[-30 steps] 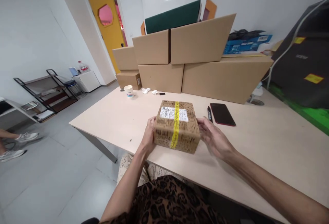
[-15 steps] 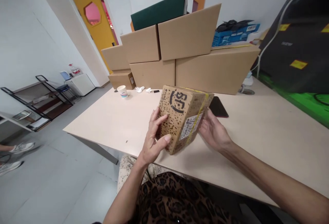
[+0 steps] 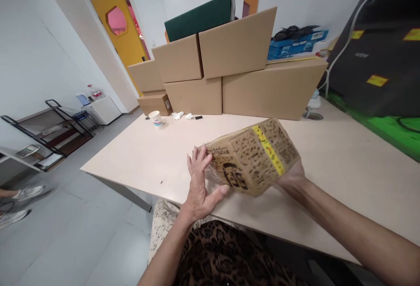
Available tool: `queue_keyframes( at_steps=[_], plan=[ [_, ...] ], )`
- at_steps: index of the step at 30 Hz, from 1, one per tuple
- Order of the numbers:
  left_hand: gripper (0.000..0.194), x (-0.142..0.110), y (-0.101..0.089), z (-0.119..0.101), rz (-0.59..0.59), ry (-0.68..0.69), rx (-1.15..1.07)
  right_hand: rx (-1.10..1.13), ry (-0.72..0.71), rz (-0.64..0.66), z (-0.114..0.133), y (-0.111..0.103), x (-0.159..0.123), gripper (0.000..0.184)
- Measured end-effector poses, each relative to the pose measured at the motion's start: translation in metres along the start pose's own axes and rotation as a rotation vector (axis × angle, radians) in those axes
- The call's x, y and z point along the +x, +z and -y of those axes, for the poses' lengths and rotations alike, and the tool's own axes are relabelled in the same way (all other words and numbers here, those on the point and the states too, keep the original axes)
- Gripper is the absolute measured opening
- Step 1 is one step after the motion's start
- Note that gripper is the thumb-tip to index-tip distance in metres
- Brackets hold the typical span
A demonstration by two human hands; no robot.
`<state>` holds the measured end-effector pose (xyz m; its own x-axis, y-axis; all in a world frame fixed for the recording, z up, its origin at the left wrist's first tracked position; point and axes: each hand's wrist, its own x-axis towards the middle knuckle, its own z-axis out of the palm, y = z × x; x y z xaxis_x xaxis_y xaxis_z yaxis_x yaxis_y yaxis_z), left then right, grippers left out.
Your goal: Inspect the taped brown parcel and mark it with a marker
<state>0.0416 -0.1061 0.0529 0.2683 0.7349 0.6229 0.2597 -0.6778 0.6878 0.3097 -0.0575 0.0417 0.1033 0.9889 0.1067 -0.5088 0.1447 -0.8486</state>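
Note:
A small cardboard box with dark printed specks, a bold black logo and a yellow tape strip is tilted just above the table in front of me. My left hand is at its left end, fingers against the edge and thumb spread near the lower corner. Under and behind the right end is my right hand, its palm against the box and its fingers mostly hidden by it. Motion smears the print a little.
Large cardboard boxes stand stacked along the back of the table, topped by a green box. A paper cup and crumpled tissues sit back left. A black case stands at the right. Another person's shoes show far left.
The box has been turned and tipped to the right, so its yellow-taped end faces up. My right hand has moved right and lower beneath it. The dark flat object behind it is now hidden.

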Motion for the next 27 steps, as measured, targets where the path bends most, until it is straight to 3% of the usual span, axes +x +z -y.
queue_keyframes(
  at_steps=[3,6,12,14,17,22,27],
  plan=[
    [0.060,-0.007,0.001,0.004,-0.045,-0.170,-0.160,0.090,0.090,-0.144,0.003,0.008,-0.002,0.038],
    [0.057,-0.014,-0.001,0.007,-0.078,-0.307,-0.305,0.089,0.160,-0.111,0.000,0.018,-0.004,0.040],
    [0.088,-0.016,0.005,0.013,-0.169,-0.625,-0.408,-0.065,0.224,-0.089,-0.023,0.020,-0.005,0.038],
    [0.090,-0.015,0.007,0.015,-0.181,-0.704,-0.481,-0.067,0.251,-0.074,-0.026,0.022,-0.007,0.034],
    [0.081,-0.011,0.003,0.016,-0.128,-0.623,-0.550,-0.066,0.222,-0.017,-0.020,0.027,-0.009,0.038],
    [0.075,-0.008,-0.009,0.012,-0.088,-0.320,-0.409,-0.014,-0.048,-0.009,0.001,0.032,-0.005,0.042],
    [0.069,-0.013,-0.004,0.016,-0.135,-0.308,-0.422,-0.037,-0.087,0.021,0.009,0.029,-0.003,0.043]
  ],
)
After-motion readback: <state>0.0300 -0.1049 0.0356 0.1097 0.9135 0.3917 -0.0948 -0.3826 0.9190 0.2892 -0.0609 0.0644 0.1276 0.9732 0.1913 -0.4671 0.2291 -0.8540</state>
